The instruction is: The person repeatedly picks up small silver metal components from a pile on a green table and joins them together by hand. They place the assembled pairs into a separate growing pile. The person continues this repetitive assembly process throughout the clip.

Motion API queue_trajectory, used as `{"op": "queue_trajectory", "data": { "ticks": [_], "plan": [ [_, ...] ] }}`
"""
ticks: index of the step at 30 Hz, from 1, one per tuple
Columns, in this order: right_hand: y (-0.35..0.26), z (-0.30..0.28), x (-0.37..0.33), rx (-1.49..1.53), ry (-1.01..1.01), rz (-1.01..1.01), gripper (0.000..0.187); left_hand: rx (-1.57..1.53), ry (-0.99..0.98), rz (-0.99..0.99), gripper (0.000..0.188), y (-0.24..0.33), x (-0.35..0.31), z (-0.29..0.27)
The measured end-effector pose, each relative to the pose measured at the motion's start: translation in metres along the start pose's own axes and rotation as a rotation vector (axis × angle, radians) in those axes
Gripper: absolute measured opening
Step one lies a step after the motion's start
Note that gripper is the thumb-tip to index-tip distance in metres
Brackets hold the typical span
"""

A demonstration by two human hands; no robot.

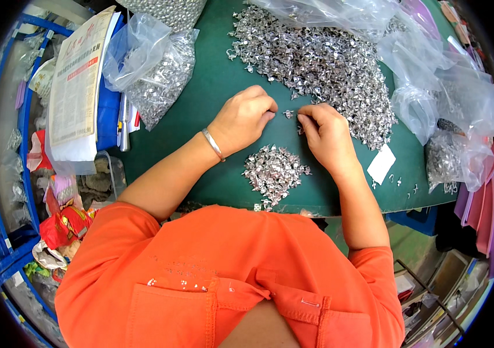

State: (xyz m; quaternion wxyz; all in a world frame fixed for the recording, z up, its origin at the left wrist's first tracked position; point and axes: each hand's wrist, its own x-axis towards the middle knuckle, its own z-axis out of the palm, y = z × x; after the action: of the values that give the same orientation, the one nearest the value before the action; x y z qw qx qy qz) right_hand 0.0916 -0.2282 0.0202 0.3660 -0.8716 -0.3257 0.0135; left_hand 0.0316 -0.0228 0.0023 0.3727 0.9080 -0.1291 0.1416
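Observation:
My left hand [244,116] is curled over the green table [212,185], thumb and forefinger close together. Whether anything is in them is too small to make out. Just past its fingertips lies a small silvery metal piece [288,113]. On the other side of that piece, my right hand [326,132] pinches thumb and fingers at a second tiny metal bit [301,130], partly hidden. A small heap of similar metal pieces [275,173] sits nearer my body, between my forearms. Beyond my right hand spreads a much larger pile of metal pieces [322,61].
Clear plastic bags of metal parts [163,81] stand at the back left; another bag [447,153] lies at right. A white card [381,164] is beside my right forearm. A newspaper [78,81] leans at left, near blue shelving [24,110].

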Motion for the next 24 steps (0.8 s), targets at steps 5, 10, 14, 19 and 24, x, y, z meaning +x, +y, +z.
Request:
{"op": "queue_trajectory", "data": {
  "ticks": [5, 10, 14, 19, 24],
  "plan": [
    [0.003, -0.014, -0.008, -0.055, 0.157, -0.006, 0.008, -0.074, -0.131, -0.056, 0.015, 0.007, 0.0, -0.011],
    [-0.004, -0.009, -0.022, 0.116, 0.026, -0.024, 0.013, -0.054, 0.006, -0.002, 0.018, 0.014, 0.009, -0.001],
    [-0.001, 0.005, -0.027, -0.065, 0.075, -0.2, 0.011, 0.125, -0.042, 0.056, 0.018, 0.017, 0.017, 0.017],
    [-0.002, 0.0, -0.029, 0.049, 0.044, -0.04, 0.008, 0.121, -0.001, 0.096, 0.013, 0.015, 0.015, 0.018],
    [0.003, -0.014, -0.023, 0.051, 0.121, 0.031, 0.007, 0.028, 0.036, 0.093, 0.01, 0.013, 0.011, 0.017]
  ]
}}
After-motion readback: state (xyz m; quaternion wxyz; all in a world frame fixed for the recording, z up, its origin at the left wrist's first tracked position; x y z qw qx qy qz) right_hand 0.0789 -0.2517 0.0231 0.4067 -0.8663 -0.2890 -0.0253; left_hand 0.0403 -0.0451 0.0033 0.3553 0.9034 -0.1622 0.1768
